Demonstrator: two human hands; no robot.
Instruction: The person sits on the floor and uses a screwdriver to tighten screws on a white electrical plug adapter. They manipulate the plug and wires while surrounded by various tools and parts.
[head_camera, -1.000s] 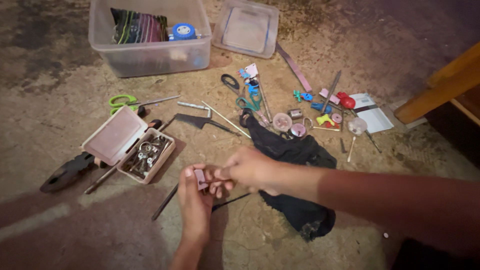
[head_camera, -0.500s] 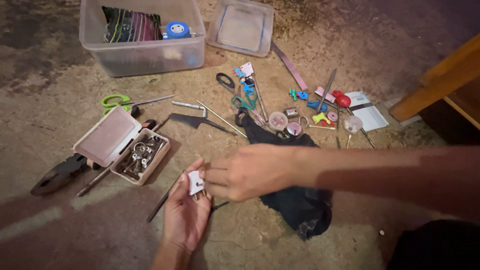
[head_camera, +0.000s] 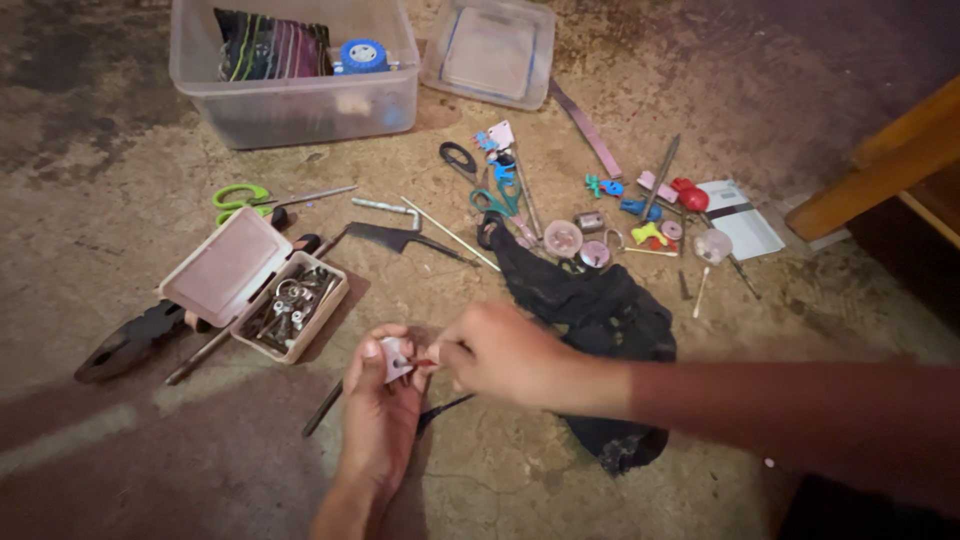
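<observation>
Since half a second ago my left hand (head_camera: 385, 405) has turned the small white piece (head_camera: 394, 358) a little more upright, and my right hand (head_camera: 500, 352) has drawn back slightly to its right side, with a small reddish bit (head_camera: 424, 362) now showing between the two.

From the head camera, taking the open hinged box of screws and rings (head_camera: 290, 305) as the landmark: the white piece sits just below and to the right of it, raised off the floor (head_camera: 120, 200). My left grip is closed, thumb and fingers pinching the piece so its face is turned towards my other hand. My right grip is nearly closed at the fingertips on the reddish bit, which touches the piece's edge. The black cloth (head_camera: 600, 320) lies right of the box, the pliers (head_camera: 130, 340) left of it, green-handled scissors (head_camera: 245, 200) above.
</observation>
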